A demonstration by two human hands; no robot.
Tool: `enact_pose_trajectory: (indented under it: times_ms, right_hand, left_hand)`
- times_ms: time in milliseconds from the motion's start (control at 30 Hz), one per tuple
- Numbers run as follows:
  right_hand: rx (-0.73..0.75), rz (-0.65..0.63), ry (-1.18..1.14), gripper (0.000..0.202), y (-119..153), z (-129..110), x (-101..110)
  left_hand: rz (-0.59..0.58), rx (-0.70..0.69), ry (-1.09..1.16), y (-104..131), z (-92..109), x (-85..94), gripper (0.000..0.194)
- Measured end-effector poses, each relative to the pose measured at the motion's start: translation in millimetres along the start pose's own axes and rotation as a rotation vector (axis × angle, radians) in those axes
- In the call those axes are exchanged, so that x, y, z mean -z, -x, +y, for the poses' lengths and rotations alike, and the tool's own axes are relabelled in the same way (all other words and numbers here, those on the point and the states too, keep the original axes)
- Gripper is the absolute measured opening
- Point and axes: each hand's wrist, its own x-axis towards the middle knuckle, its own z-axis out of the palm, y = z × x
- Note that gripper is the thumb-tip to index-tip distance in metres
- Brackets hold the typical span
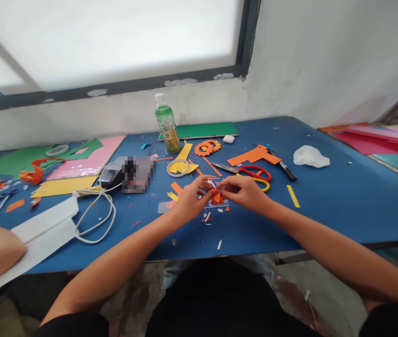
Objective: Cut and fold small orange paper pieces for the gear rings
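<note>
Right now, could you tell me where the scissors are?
In the head view, the scissors lie right of centre on the blue table, between the right hand and the large orange cutout.

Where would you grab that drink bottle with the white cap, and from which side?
Probably around the middle of the drink bottle, from the near side. It stands upright with a rounded body a hand could wrap, and the tape roll in front lies flat, so it should stay below the reach.
</note>
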Motion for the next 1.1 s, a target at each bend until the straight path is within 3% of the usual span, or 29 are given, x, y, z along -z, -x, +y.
enact_pose_trajectory:
  times_ms: [167,467,767,1100]
  right_hand:
    - [0.022,0.009,0.016,0.014,-0.1,1.3,-1.2]
    - [-0.071,-0.024,-0.060,0.020,-1.0,0.6,-2.0]
    - [-0.019,-0.039,0.047,0.017,1.9,-1.8,-2.9]
    - [-0.012,-0.051,0.158,0.008,3.8,-3.5,-4.5]
  left_hand:
    - [0.013,-0.003,0.004,-0.7,-1.7,-0.8,0.026]
    - [0.024,-0.031,0.003,-0.5,-6.3,-0.2,0.024]
    - [0.012,-0.100,-0.168,2.5,-3.6,3.5,0.024]
    - [-0.032,-0.066,-0.339,5.8,1.0,0.8,0.033]
